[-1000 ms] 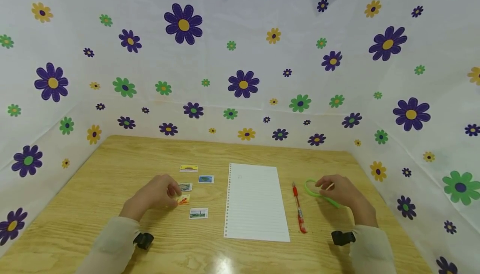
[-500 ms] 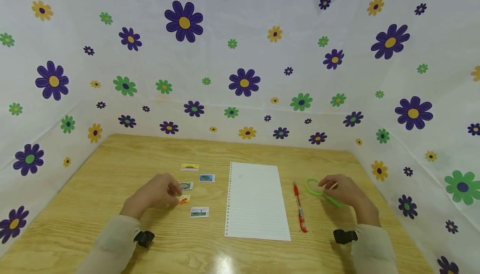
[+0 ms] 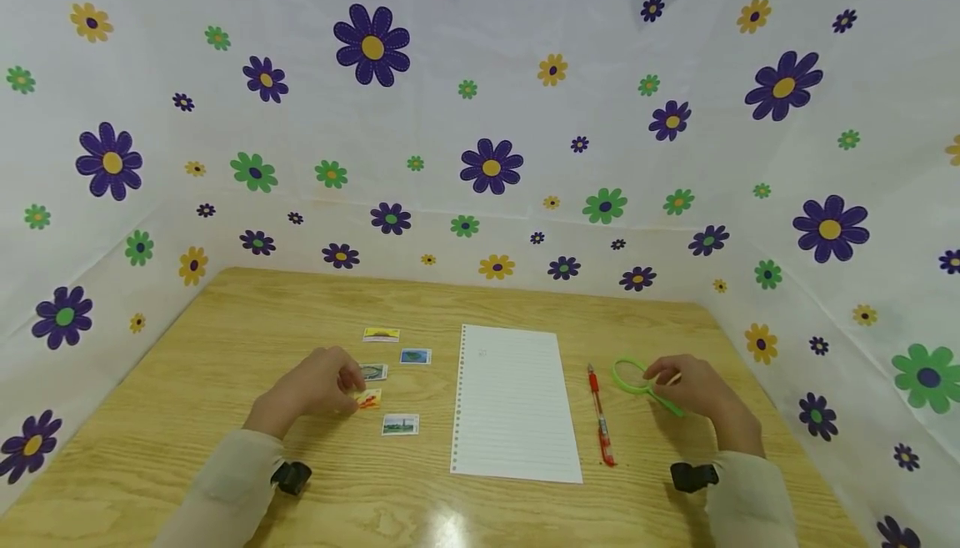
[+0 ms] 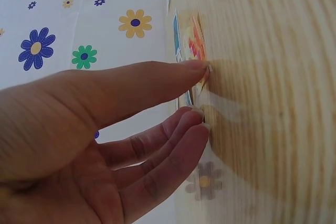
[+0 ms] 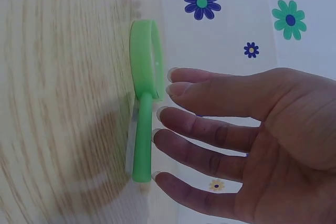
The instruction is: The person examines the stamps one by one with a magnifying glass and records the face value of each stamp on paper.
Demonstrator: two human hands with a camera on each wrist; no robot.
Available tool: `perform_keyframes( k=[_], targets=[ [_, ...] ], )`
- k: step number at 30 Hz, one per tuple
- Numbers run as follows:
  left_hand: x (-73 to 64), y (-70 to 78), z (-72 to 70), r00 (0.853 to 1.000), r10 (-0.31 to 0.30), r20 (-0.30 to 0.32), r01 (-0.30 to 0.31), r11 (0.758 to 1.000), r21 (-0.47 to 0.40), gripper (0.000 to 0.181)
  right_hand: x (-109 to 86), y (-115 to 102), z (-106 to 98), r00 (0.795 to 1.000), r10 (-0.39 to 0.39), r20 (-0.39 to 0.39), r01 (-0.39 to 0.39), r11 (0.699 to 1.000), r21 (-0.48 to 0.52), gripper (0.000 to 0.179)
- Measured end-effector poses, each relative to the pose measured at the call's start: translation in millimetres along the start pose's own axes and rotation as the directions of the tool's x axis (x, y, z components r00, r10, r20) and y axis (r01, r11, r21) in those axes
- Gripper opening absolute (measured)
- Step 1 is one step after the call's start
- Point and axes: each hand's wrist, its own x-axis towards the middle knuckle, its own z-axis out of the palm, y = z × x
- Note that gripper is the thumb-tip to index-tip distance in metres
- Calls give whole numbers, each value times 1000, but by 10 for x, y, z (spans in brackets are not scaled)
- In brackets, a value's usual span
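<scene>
Head view alone shows both: left hand [image 3: 315, 383] relaxed by orange stamp [image 3: 370, 399], right hand [image 3: 692, 386] relaxed beside magnifier [image 5: 143, 103].

Five picture cards [image 3: 401, 424] lie beside your left hand [image 3: 318, 381], a magnifying glass [image 5: 143, 103] beside your right hand [image 3: 690, 383], paper [image 3: 516, 404] and pen [image 3: 599, 416] on the table [image 3: 375, 498] between.

Left arm [image 3: 225, 490], sleeved, enters near left, angled toward far right; left hand [image 3: 318, 381] low, fingers [image 4: 167, 174] loosely bent, thumb [image 4: 142, 88] nearly straight. Right arm [image 3: 752, 498], sleeved, angled toward far left; right hand [image 3: 692, 385] well apart from it, fingers [image 5: 202, 148] slightly bent, spaced.
</scene>
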Motion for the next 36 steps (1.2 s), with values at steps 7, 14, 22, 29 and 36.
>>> perform_keyframes(
  k=[7, 14, 22, 29, 36],
  targets=[
    [6, -6, 5, 1000, 1, 3, -1, 1000, -1, 17, 2, 25, 5, 1000, 3, -8, -3, 1000, 7, 22],
    [-9, 6, 5, 1000, 3, -5, -3, 1000, 3, 16, 4, 45, 26, 1000, -4, 7, 4, 1000, 11, 20],
    [-6, 11, -3, 1000, -7, -2, 7, 1000, -2, 17, 34, 114, 66, 999, -34, 16, 33, 999, 17, 15],
    [-6, 1, 1, 1000, 1, 0, -1, 1000, -9, 15, 63, 154, 102, 999, -41, 14, 41, 999, 11, 12],
    [10, -25, 3, 1000, 2, 2, -2, 1000, -4, 16, 71, 118, 117, 1000, -12, 2, 12, 999, -35, 8]
  ],
)
